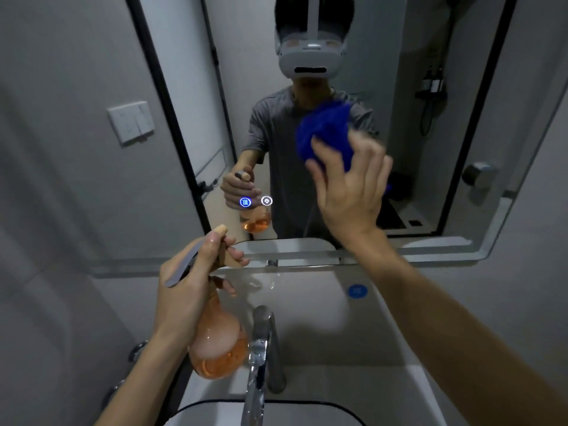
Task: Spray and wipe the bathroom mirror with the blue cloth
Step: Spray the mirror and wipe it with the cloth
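Observation:
The bathroom mirror (415, 87) fills the upper middle of the view, with two lit touch buttons (255, 201) near its lower edge. My right hand (350, 192) holds the bunched blue cloth (325, 133) up against the glass at the mirror's centre, fingers spread around it. My left hand (187, 290) grips the neck and trigger of an orange spray bottle (219, 345), held upright over the left side of the basin with its nozzle toward the mirror. The bottle holds orange liquid in its lower part.
A chrome tap (261, 348) rises just right of the bottle, over the white basin (384, 379). A narrow shelf (307, 256) runs under the mirror. A wall switch (130, 123) sits left of the mirror. A blue sticker (356, 291) marks the basin's back.

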Tool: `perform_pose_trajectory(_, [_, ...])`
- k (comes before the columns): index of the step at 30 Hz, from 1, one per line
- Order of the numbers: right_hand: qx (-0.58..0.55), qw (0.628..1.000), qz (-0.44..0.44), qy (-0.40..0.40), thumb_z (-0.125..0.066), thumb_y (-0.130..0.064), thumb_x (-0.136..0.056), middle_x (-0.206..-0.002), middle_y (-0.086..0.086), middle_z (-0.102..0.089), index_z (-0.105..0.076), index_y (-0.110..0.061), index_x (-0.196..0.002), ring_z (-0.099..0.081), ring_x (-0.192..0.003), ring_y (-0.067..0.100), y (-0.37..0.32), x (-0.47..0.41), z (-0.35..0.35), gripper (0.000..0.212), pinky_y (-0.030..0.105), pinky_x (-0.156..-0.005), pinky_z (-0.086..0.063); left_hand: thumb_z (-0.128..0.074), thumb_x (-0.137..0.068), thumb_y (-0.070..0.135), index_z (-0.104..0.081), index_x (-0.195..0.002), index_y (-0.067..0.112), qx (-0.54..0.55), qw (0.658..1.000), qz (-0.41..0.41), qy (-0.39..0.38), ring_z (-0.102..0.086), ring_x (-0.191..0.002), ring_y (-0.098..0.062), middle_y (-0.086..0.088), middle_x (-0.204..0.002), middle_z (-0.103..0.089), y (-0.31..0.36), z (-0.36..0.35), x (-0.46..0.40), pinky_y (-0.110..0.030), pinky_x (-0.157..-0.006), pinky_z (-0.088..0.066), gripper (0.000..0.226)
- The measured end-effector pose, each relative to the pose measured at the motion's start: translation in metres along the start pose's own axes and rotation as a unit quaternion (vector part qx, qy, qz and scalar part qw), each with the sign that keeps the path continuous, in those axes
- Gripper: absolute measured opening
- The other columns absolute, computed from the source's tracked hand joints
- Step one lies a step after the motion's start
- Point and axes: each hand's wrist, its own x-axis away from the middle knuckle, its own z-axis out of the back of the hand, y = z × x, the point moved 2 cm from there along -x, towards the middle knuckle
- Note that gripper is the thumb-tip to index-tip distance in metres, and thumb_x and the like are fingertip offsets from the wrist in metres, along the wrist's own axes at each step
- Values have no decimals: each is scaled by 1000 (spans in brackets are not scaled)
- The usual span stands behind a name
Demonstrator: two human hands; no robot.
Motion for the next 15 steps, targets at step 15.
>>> perform_pose_trajectory(15, [18,996,74,-55,-57,-37,-100,-128,15,-46,-48,-30,-127,-45,-106,34,20,-9,7,29,47,-83,-42,-57,-94,37,-77,-91,17,2,999,27,-22,-74,-81,-28,-18,-85,-75,5,25,-8,-36,-60,-52,28])
